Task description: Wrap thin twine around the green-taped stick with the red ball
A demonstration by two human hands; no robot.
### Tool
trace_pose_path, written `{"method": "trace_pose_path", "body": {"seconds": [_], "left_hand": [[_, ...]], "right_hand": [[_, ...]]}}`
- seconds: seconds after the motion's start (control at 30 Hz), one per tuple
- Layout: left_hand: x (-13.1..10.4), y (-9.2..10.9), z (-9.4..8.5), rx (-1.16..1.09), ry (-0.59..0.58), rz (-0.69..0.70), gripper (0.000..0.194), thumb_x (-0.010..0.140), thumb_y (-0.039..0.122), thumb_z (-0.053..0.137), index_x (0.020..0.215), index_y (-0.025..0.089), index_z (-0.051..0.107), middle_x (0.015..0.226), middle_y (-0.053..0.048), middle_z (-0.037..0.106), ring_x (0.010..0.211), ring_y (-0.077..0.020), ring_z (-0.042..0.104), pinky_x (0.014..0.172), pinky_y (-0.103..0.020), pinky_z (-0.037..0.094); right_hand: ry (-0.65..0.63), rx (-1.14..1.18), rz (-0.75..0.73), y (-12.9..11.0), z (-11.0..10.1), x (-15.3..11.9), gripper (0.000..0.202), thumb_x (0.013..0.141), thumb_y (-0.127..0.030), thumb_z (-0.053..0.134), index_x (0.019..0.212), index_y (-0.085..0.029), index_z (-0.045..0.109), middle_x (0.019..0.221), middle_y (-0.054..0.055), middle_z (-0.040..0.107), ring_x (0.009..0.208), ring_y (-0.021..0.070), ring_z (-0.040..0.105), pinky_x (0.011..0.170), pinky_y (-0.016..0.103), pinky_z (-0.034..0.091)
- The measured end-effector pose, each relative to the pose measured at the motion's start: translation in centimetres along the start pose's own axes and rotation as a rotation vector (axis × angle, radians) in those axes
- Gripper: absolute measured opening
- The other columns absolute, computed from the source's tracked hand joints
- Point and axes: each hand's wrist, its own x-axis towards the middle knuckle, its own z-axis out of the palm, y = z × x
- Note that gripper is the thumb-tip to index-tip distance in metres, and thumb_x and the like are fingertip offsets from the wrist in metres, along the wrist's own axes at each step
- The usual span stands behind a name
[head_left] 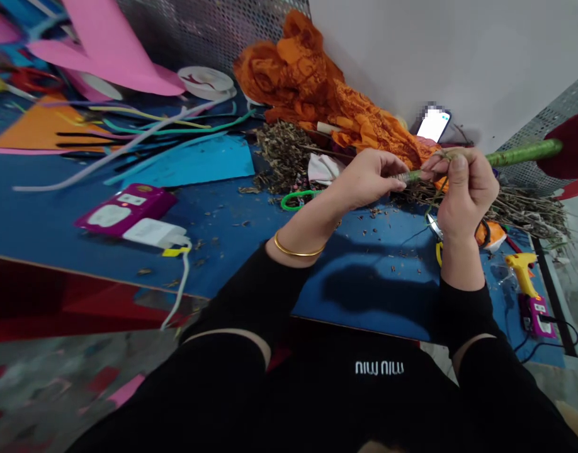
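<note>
A long green-wrapped stick (520, 155) runs across the right half of the head view, its far end by a dark red round thing (567, 151). My left hand (367, 179) is closed around the stick's left end, where fine pale windings show. Closer to the middle of the stick, my right hand (466, 189) is pinched, with a thin green string (428, 204) at its fingers and trailing below. Part of the stick is hidden behind the right hand. Beneath that hand lie scissors (434, 228), partly covered by the wrist.
Dry plant stalks (529, 207) and crumbled dry leaves (282, 151) lie on the blue table (232, 251). Orange cloth (298, 75) and a phone (433, 123) are behind. Purple power strip (128, 207), pipe cleaners (152, 129) stand left; a yellow glue gun (524, 270) right.
</note>
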Motion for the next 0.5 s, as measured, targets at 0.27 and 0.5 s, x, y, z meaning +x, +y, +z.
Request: {"method": "trace_pose_path", "body": {"seconds": [0.27,0.5], "left_hand": [[-0.8,0.5,0.9,0.229,0.05,0.05,0.023,0.076,0.017,0.074,0.098,0.016,0.08,0.094,-0.004,0.081,0.087,-0.0202,0.071,0.085,-0.034,0.054],[-1.3,1.3,1.4,0.428,0.085,0.041,0.024,0.081,0.022,0.071,0.103,0.022,0.083,0.097,-0.003,0.083,0.086,-0.022,0.072,0.08,-0.033,0.053]], "right_hand": [[0.04,0.143,0.01,0.0,0.5,0.7,0.043,0.104,-0.064,0.055,0.087,-0.025,0.063,0.089,0.002,0.075,0.074,0.0139,0.072,0.071,0.033,0.062],[-0.053,0.054,0.109,1.4,0.0,0.6,0.043,0.107,-0.063,0.048,0.1,-0.026,0.068,0.109,0.005,0.075,0.12,0.023,0.074,0.094,0.042,0.065]]}}
